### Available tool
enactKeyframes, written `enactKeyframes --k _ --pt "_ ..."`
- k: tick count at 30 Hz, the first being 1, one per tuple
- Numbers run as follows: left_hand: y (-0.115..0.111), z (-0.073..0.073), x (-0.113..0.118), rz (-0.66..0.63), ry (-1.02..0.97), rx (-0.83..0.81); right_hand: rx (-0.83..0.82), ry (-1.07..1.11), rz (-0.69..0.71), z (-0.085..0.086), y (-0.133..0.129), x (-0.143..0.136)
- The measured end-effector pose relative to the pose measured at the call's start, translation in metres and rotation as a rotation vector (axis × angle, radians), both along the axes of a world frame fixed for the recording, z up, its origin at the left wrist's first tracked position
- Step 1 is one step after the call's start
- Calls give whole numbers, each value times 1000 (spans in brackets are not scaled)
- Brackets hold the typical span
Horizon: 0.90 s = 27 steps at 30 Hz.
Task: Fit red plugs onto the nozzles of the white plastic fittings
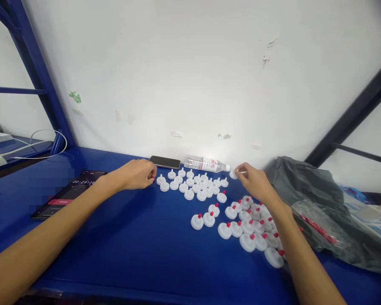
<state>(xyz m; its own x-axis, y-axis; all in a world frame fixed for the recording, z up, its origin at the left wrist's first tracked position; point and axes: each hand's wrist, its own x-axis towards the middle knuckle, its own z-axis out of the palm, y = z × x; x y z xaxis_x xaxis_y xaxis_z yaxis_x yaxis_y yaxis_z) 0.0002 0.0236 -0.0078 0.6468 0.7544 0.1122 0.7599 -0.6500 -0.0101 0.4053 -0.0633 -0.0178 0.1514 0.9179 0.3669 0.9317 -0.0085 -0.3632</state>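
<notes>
My right hand [252, 181] pinches a white nozzle cap [233, 174] by its narrow spout, just past the right end of the group of plain caps. My left hand [139, 173] is closed left of that group, and a bit of red shows at its fingertips, which looks like a small red tip cap [153, 179]. Several white nozzle caps [201, 195] without red tips stand between my hands. Nearer and to the right are several white nozzle caps with red tips [247, 242], some partly hidden by my right forearm.
A clear bottle [206, 163] lies along the wall beside a dark phone [165, 162]. At left, a larger phone [70, 192] shows a running timer, partly behind my left arm. A grey plastic bag [292, 182] and a clear bag of red pieces [320, 226] lie at right on the blue table [139, 254].
</notes>
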Motion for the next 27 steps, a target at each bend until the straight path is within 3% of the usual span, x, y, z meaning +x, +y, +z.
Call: enactKeyframes --k 8,13,16,23,27 --pt "-8 6 8 -101 -201 237 153 19 88 5 -6 -18" --pt "-22 -6 23 -286 -333 394 197 -28 233 29 -30 -44" --pt "-29 -16 31 -387 -378 463 227 -55 315 34 -40 -62" --pt "-42 -27 46 -512 -454 530 294 -266 561 8 -39 -99" --pt "-49 -28 49 -551 -443 493 287 -300 597 -2 -38 -113"
